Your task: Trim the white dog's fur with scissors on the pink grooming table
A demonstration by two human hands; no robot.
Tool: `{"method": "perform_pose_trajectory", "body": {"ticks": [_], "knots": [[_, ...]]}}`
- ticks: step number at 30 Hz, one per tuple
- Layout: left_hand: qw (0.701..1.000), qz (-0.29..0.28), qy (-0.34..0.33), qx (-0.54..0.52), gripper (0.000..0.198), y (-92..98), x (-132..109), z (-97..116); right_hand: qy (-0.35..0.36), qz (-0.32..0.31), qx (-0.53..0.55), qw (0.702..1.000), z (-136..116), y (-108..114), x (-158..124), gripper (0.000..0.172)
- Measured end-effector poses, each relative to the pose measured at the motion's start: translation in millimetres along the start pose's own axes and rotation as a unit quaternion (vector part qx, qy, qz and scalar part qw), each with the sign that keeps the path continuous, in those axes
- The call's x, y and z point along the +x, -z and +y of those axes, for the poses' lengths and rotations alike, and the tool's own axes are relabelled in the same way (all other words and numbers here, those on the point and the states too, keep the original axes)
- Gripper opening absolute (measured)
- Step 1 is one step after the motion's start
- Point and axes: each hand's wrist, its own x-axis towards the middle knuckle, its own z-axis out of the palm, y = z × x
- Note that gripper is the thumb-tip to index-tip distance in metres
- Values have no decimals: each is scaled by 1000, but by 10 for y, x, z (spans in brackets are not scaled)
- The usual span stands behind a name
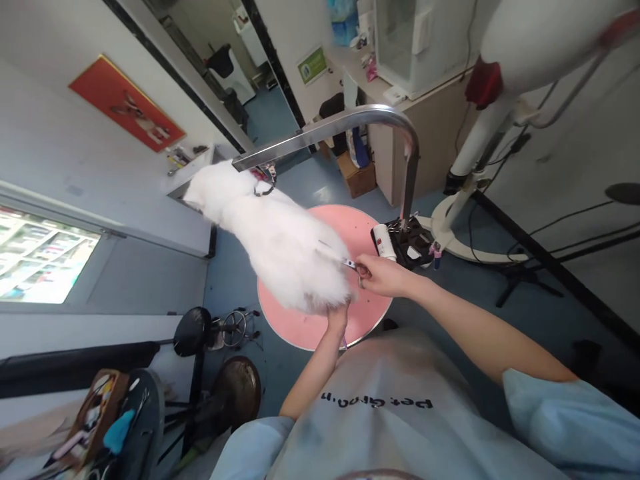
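The white dog (280,247) stood on the pink table (367,230). The right hand (383,275) was closed on the scissors (353,265), with the blades at the rump fur, so trimming the hindquarters looked to be the step in hand. The left hand (338,315) reached up under the rump (fingers probably sunk in coat; I cannot tell its grip). A further snip called for a steadied dog and blades kept clear of skin.

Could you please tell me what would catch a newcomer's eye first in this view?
A fluffy white dog stands on a round pink table in mid-frame, beneath a curved metal arm. The right hand holds scissors at its rear fur, while the left hand reaches in from below. An orange poster hangs on the left wall.
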Motion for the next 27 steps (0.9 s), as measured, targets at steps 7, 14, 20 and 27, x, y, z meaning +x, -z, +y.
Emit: {"method": "perform_pose_trajectory", "body": {"ticks": [7, 14, 20, 27], "knots": [[994, 16, 25, -109, 48, 17, -453, 79, 28, -18, -15, 999, 111, 36, 108, 32], [988, -13, 85, -126, 49, 0, -758, 95, 1, -1, 11, 1000, 206, -128, 106, 14], [992, -8, 75, -100, 49, 14, -798, 11, 34, -5, 0, 999, 218, -232, 89, 25], [992, 1, 99, -77, 56, 76, -898, 114, 44, -6, 32, 999, 294, -357, 79, 34]]}}
